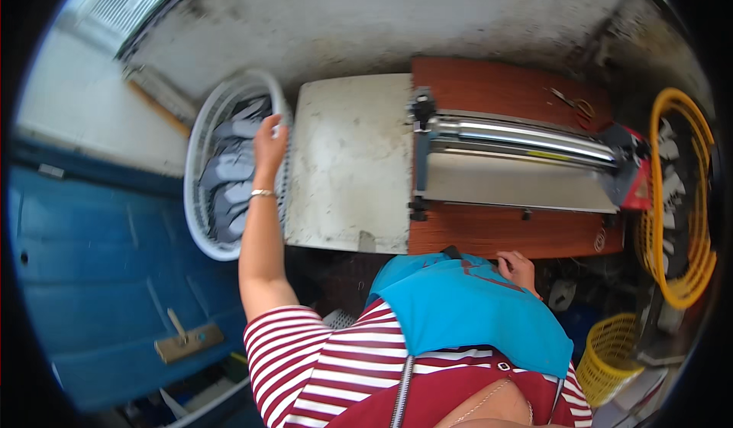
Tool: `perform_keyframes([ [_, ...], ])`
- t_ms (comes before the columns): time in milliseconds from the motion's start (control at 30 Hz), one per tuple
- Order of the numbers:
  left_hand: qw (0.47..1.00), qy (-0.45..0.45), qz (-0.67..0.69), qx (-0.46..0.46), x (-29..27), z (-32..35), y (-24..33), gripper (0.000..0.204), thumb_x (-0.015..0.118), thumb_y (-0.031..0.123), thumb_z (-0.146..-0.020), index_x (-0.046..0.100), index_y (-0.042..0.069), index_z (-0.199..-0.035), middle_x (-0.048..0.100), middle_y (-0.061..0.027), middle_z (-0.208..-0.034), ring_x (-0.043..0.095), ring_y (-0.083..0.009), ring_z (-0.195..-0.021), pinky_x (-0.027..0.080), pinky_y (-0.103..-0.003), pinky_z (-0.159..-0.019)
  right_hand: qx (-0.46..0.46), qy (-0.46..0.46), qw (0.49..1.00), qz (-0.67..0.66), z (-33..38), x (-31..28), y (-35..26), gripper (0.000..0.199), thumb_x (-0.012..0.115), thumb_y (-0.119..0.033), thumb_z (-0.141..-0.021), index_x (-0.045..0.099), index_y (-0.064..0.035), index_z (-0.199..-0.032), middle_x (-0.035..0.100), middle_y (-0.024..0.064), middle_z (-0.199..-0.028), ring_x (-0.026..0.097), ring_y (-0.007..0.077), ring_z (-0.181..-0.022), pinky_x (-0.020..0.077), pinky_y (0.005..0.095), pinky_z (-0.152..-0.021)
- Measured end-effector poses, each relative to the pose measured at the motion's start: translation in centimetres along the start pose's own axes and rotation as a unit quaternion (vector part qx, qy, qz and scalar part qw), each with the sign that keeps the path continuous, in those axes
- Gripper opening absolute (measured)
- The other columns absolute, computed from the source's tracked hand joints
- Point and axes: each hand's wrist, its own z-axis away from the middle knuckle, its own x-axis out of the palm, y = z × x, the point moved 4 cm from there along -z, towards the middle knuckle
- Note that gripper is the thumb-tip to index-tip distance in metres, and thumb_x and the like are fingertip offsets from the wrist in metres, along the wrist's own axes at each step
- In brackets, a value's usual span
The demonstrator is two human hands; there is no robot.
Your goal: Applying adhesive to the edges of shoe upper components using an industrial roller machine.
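My left hand (269, 151) reaches over the right rim of a white plastic basket (196, 222), fingers curled inward. A small pale bit shows by the fingertips; what it is I cannot make out. Several grey pieces (231, 167) with rounded ends lie heaped inside the basket. Close to the front edge of the reddish-brown tabletop (489, 233), my right hand (521, 271) rests with its fingers loosely bent and thumb apart, holding nothing visible. Beyond that hand stands a machine with a shiny metal roller (527, 139) and a flat metal plate (519, 184).
A pale, stained board (351, 161) lies between basket and machine. Scissors (576, 106) rest behind the roller. To the right, a yellow basket (657, 229) holds white and grey pieces; another yellow basket (608, 352) stands lower. A blue door-like panel (99, 260) is at left.
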Motion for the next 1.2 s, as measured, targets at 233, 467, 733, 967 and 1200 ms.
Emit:
perform_keyframes([
  [233, 0.964, -0.040, 0.250, 0.078, -0.4, -1.0, 18.8, 0.019, 0.061, 0.018, -0.104, 0.067, 0.003, -0.094, 0.073, -0.0036, -0.086, 0.068, -0.0095, -0.084, 0.050, -0.022, -0.071, -0.003, 0.063, 0.998, 0.015, -2.1, -8.7, -1.0, 0.011, 0.070, -0.014, -0.089, 0.075, -0.0111, -0.099, 0.069, 0.0068, -0.085, 0.069, 0.0282, -0.076, 0.0549, 0.0388, -0.065],
  [467, 0.916, -0.160, 0.323, 0.176, 7.1, 2.9, 40.1, 0.027, 0.060, 0.017, -0.105, 0.073, -0.003, -0.118, 0.077, -0.0131, -0.093, 0.074, -0.0185, -0.082, 0.056, -0.027, -0.069, -0.047, 0.258, 0.961, 0.089, -1.5, -30.2, 1.3, 0.013, 0.071, -0.003, -0.086, 0.073, -0.0048, -0.099, 0.066, 0.0090, -0.078, 0.066, 0.0250, -0.067, 0.0521, 0.0333, -0.059],
  [733, 0.803, -0.390, 0.312, 0.325, 22.3, 11.4, 68.4, 0.026, 0.055, 0.013, -0.106, 0.071, -0.003, -0.119, 0.077, -0.0159, -0.102, 0.075, -0.0195, -0.088, 0.057, -0.027, -0.071, -0.007, 0.242, 0.960, 0.141, 1.3, -45.8, 13.9, 0.010, 0.069, -0.006, -0.089, 0.073, -0.0042, -0.097, 0.067, 0.0088, -0.080, 0.066, 0.0254, -0.066, 0.0514, 0.0339, -0.060],
  [967, 0.538, -0.690, 0.477, 0.083, 34.8, 21.0, 84.4, 0.064, 0.035, 0.046, -0.107, 0.053, -0.002, -0.144, 0.061, -0.0205, -0.140, 0.063, -0.0296, -0.123, 0.054, -0.041, -0.097, -0.130, 0.303, 0.929, 0.167, -0.8, -55.9, 16.7, 0.030, 0.070, -0.013, -0.089, 0.068, -0.0043, -0.118, 0.068, 0.0135, -0.113, 0.068, 0.0302, -0.098, 0.0543, 0.0369, -0.082],
  [1200, 0.228, -0.737, 0.618, -0.152, 37.9, 28.4, 87.2, 0.090, 0.025, 0.068, -0.100, 0.038, -0.003, -0.154, 0.048, -0.0156, -0.153, 0.047, -0.0304, -0.141, 0.038, -0.041, -0.117, -0.247, 0.373, 0.836, 0.317, -5.3, -55.6, 12.4, 0.056, 0.056, -0.046, -0.100, 0.060, -0.0033, -0.135, 0.063, 0.0126, -0.131, 0.060, 0.0284, -0.122, 0.0459, 0.0431, -0.100],
])
